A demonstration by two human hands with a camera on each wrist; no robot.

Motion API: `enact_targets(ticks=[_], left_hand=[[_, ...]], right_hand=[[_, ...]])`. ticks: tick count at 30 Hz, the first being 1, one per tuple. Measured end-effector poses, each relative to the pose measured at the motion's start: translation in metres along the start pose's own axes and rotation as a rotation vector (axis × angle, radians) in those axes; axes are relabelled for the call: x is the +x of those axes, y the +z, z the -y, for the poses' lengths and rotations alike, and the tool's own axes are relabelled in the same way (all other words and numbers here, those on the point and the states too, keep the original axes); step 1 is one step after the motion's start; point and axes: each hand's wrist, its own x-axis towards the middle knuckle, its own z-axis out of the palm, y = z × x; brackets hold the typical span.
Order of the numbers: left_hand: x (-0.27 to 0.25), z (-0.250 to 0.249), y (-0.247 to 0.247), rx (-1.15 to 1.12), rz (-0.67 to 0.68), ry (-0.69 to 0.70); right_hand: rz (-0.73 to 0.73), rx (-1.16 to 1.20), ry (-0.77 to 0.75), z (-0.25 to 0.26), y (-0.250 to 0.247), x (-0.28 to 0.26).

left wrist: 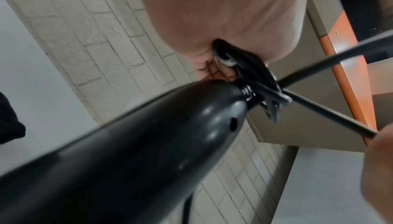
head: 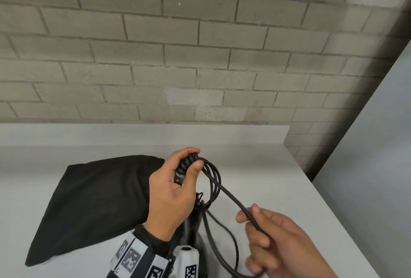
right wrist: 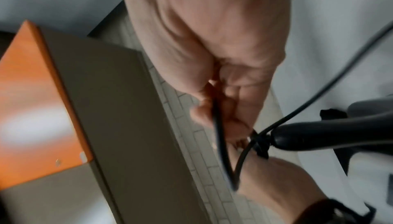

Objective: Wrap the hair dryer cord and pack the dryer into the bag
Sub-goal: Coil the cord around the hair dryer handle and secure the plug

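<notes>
So the hair dryer (left wrist: 119, 152) is the glossy black thing hanging below our left hand (head: 171, 191), up off the table (head: 255, 166), and you really only see its body properly in the left wrist view, where it fills the lower half. In the head view it's mostly tucked behind the left wrist and forearm.

The cord (head: 231, 199) is where the action is. We've got a bundle of coils bunched in the left hand, fingers and thumb curled tight around it, with several loops drooping out to the right of the thumb. From there 1 strand runs down and to the right into our right hand (head: 278, 242), which pinches it between thumb and fingers, so that hand is closed on the cord too. Below the right hand more slack curves off toward the bottom edge of the frame. The right wrist view is pretty blurry, but it shows the cord doubling back in a narrow V near the dryer's tail end.

The bag (head: 89, 206) is black fabric, lying flat on the table to the left of the left hand, partly behind it. Can't tell from here which end is its opening.

Behind the table there's a grey brick wall (head: 178, 44), and the wrist views catch an orange and beige cabinet (right wrist: 42, 110) off to the side.
</notes>
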Motion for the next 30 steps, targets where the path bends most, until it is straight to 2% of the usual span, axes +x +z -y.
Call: enact_targets(ticks=[2,7,9,11,12,13,14,15,16,19,20,23,27,29,30], left_hand=[[-0.002,0.000,0.002,0.001,0.009,-0.005],[-0.002,0.001,0.003,0.009,-0.015,-0.024],[-0.001,0.003,0.001,0.009,-0.030,-0.041],[0.000,0.004,0.000,0.020,-0.035,-0.041],[-0.001,0.004,0.000,0.024,-0.033,-0.040],[-0.002,0.003,0.000,0.023,-0.029,-0.044],[-0.003,0.002,0.000,0.019,-0.025,-0.049],[-0.005,0.002,0.000,0.016,-0.019,-0.049],[-0.006,0.001,0.001,0.017,-0.011,-0.047],[-0.008,-0.002,0.004,0.024,0.004,-0.052],[-0.009,-0.003,0.005,0.027,0.005,-0.052],[-0.009,-0.002,0.006,0.031,0.002,-0.044],[-0.012,-0.003,0.006,0.032,-0.032,-0.034],[-0.013,-0.005,0.007,0.038,-0.051,-0.032],[-0.013,-0.006,0.008,0.035,-0.056,-0.036]], right_hand=[[-0.016,-0.050,0.027,0.003,-0.014,-0.001],[0.005,-0.271,-0.221,-0.027,-0.040,0.008],[0.071,-0.147,-0.201,-0.049,-0.047,0.012],[0.196,-0.002,-0.203,-0.068,-0.049,0.013],[0.107,0.035,-0.245,-0.064,-0.051,0.011],[0.041,0.145,-0.243,-0.067,-0.055,0.009],[0.048,0.175,-0.203,-0.069,-0.053,0.007],[0.138,0.154,-0.151,-0.070,-0.054,0.012],[0.158,0.152,-0.041,-0.066,-0.060,0.010],[-0.015,-0.200,0.035,-0.047,-0.070,0.004],[-0.051,-0.264,0.015,-0.042,-0.069,0.004],[-0.343,-0.441,-0.196,-0.040,-0.065,0.008],[-0.688,-0.842,-0.646,-0.051,-0.040,0.008],[-0.740,-0.905,-0.875,-0.052,-0.012,0.005],[-0.715,-0.909,-0.966,-0.053,0.003,0.003]])
